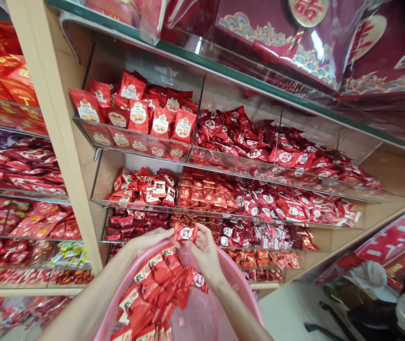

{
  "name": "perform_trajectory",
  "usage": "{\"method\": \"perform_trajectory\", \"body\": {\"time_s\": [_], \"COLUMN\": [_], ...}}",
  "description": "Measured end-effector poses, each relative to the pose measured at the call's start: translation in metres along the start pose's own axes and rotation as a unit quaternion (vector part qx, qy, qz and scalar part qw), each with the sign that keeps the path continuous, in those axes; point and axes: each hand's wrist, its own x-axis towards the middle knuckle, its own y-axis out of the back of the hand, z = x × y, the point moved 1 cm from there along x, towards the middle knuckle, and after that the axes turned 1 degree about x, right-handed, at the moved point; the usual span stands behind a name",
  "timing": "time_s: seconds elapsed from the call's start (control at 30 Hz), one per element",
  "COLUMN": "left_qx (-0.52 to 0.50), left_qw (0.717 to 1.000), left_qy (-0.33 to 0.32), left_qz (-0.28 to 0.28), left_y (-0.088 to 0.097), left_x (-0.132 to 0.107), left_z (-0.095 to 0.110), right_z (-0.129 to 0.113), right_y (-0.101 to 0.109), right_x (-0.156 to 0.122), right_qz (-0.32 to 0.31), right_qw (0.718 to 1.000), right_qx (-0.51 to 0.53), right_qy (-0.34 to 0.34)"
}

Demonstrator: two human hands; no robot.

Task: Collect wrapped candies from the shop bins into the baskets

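A small red candy packet (185, 233) with a white oval label is held up above the basket's far rim. My right hand (204, 246) pinches it by its right side and lower edge. At its left edge are the fingertips of my left hand (151, 239), closed on the packet; part of that hand is hidden behind the rim. Below both hands is the pink plastic basket (238, 279). Inside it, red and cream packets (148, 279) lie in overlapping rows on the left. Another red packet with a white label (198, 280) rests near my right wrist.
Clear-fronted shelves hold heaps of red packets (138, 113) and dark red packets (238, 132). A glass shelf edge (202, 59) crosses above, with large wrapped gift bags (276, 38) on it. A wooden upright (51, 118) stands left. Pale floor (287, 312) shows lower right.
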Motion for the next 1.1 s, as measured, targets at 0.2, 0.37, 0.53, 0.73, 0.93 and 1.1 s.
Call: {"method": "perform_trajectory", "body": {"time_s": [0.2, 0.37, 0.53, 0.73, 0.93, 1.1], "left_qx": [0.03, 0.06, 0.08, 0.073, 0.048, 0.024], "left_qw": [0.999, 0.998, 0.996, 0.997, 0.998, 0.998], "left_qy": [-0.004, -0.011, -0.023, -0.025, 0.001, -0.011], "left_qz": [-0.013, -0.024, -0.03, -0.027, -0.037, -0.051], "left_y": [0.005, 0.004, 0.001, -0.001, -0.004, -0.003], "left_x": [-0.001, 0.002, 0.006, 0.008, 0.008, -0.001], "left_z": [-0.001, 0.001, 0.002, 0.003, 0.0, 0.002], "right_z": [0.004, 0.006, 0.004, -0.002, -0.011, -0.036], "right_y": [0.002, 0.013, 0.025, 0.026, 0.027, 0.053], "right_x": [-0.006, -0.009, -0.005, -0.005, -0.005, -0.007], "right_qz": [-0.015, -0.02, -0.04, -0.024, 0.025, -0.011], "right_qw": [0.998, 0.982, 0.982, 0.986, 0.994, 0.99], "right_qx": [-0.01, -0.077, -0.117, -0.066, 0.004, -0.117], "right_qy": [-0.061, -0.172, -0.141, -0.153, -0.11, -0.073]}}
